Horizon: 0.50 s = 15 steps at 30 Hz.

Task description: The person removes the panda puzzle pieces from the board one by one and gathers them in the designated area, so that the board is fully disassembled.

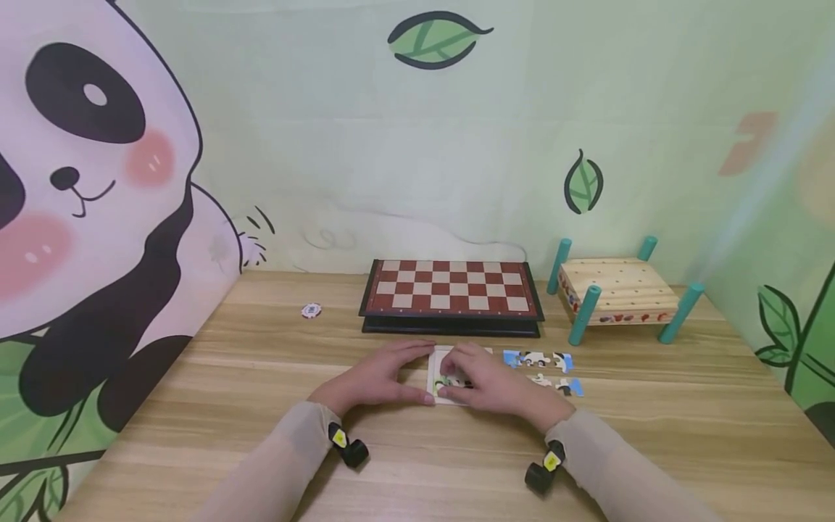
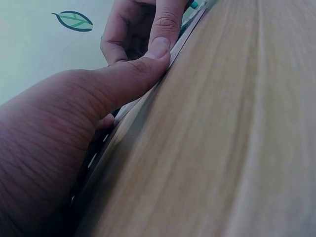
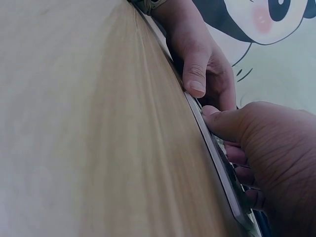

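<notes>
A white-framed jigsaw tray [image 1: 481,351] lies flat on the table, with panda-print puzzle pieces [image 1: 454,381] partly visible inside. My left hand [image 1: 375,375] holds the tray's left side, fingers by the far corner and thumb at the near corner. Over the tray, my right hand [image 1: 492,380] bends its fingers down onto the inside, thumb near the front edge. In the right wrist view its thumb [image 3: 224,122] and fingertips stand apart on the tray; any piece beneath them is hidden. Loose blue, white and black puzzle pieces [image 1: 535,359] lie in two rows to the right.
Behind the tray sits a red-and-white checkered game board [image 1: 450,288] on a black base. A small wooden stand [image 1: 620,286] with teal posts is at the back right. A poker chip [image 1: 311,310] lies at the back left. A panda-print backdrop [image 1: 443,159] borders the wooden table [image 1: 261,377].
</notes>
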Tool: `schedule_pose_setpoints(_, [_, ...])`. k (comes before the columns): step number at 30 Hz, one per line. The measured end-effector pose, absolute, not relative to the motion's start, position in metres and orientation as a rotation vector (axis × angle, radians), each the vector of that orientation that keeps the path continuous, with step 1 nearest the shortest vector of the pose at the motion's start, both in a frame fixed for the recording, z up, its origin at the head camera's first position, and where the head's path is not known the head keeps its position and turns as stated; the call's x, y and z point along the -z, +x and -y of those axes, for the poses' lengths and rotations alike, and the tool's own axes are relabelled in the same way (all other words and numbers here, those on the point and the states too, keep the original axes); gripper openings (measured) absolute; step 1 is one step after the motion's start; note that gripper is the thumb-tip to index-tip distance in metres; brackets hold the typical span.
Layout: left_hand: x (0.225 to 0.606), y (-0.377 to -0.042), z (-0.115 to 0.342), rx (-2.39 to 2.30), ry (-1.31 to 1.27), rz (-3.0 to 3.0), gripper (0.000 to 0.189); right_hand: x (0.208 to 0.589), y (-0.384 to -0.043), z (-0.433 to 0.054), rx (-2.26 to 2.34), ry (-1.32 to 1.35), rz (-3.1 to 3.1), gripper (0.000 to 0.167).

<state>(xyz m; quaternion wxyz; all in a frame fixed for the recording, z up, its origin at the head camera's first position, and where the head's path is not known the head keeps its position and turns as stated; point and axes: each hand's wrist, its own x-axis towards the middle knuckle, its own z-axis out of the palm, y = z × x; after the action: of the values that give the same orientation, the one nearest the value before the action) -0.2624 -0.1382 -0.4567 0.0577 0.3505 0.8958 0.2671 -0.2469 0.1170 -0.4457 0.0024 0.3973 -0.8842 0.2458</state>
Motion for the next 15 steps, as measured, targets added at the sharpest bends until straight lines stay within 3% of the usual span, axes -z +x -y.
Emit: schedule_pose_setpoints(15, [0.4559,-0.2623,0.1381,-0.816,1.052,-2.718,0.096,0.4462,-0.2482,-0.1185,-1.034,1.319,2.673,0.026])
